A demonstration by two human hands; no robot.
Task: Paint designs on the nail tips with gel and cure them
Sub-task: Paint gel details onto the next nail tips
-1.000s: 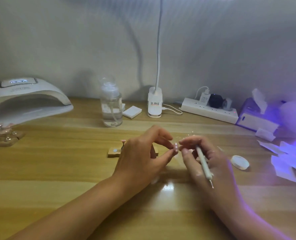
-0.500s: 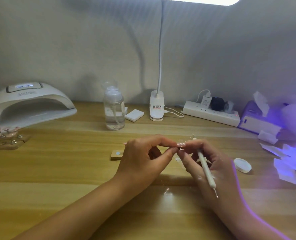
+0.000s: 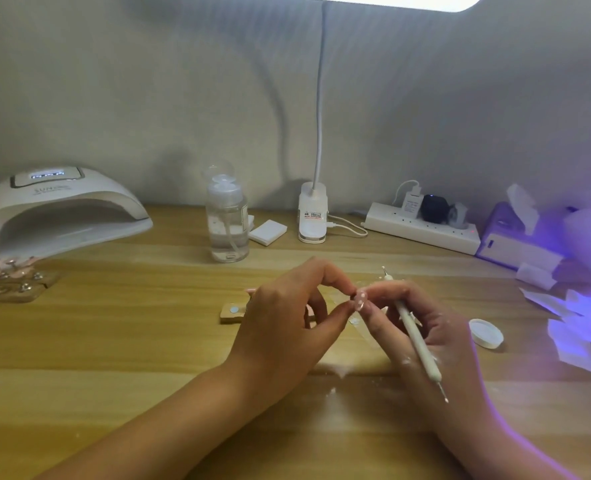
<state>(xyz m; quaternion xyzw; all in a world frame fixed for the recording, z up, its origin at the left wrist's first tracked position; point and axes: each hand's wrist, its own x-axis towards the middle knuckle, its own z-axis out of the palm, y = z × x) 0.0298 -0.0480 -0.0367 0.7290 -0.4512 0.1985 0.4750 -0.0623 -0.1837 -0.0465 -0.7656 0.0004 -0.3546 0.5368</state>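
Back of tabletop (image 3: 114, 341), left to right: white nail curing lamp (image 3: 58, 209), clear pump bottle (image 3: 227, 220), clip-lamp base (image 3: 313, 216), power strip (image 3: 422, 230), tissue box (image 3: 515, 240) in purple glow. Wooden stand of pink tips (image 3: 6, 278) sits before the curing lamp. White jar lid (image 3: 486, 333) and paper scraps (image 3: 578, 327) lie right. Small wooden block (image 3: 233, 311) is half hidden behind left hand (image 3: 287, 323). Lamp reads "SUN"; other labels blurred. Left hand pinches the dotted pink nail tip (image 3: 360, 299), thumb to forefinger, held mid-table. Right hand (image 3: 425, 327) touches it too, fingers curled round a dotting pen (image 3: 417, 336).
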